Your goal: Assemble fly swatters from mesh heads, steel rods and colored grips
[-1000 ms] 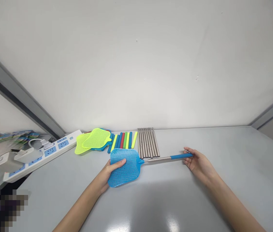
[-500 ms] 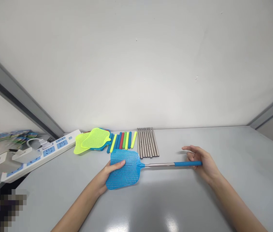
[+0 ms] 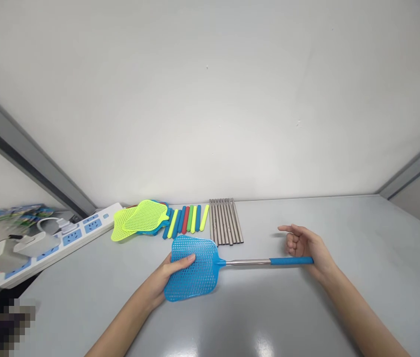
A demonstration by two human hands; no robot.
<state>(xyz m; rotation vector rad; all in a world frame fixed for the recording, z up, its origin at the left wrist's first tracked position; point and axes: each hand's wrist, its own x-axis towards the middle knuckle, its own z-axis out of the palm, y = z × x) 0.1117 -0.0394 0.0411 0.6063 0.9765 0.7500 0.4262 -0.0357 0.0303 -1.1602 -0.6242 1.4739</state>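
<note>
A blue fly swatter (image 3: 197, 270) lies sideways above the table, its mesh head to the left. My left hand (image 3: 172, 275) grips the outer edge of the head, thumb on top and the other fingers hidden underneath. From the head a silver metal rod (image 3: 249, 262) runs right into a blue handle sleeve (image 3: 289, 261). The sleeve's end rests against the palm of my right hand (image 3: 308, 248). That hand does not wrap around it: the index finger stretches out to the left and the other fingers curl loosely behind the sleeve.
Yellow swatter heads (image 3: 146, 216) lie on a pile with blue and red ones at the back left. Beside them are several coloured sleeves (image 3: 189, 218) and a row of metal rods (image 3: 226, 223). A white power strip (image 3: 83, 233) with plugged-in chargers runs along the left. The wall (image 3: 213, 99) closes the back.
The swatter sits slightly lower in view and the whole view has shifted a little. My right hand's lower fingers have curled slightly more. The left hand keeps its grip.
</note>
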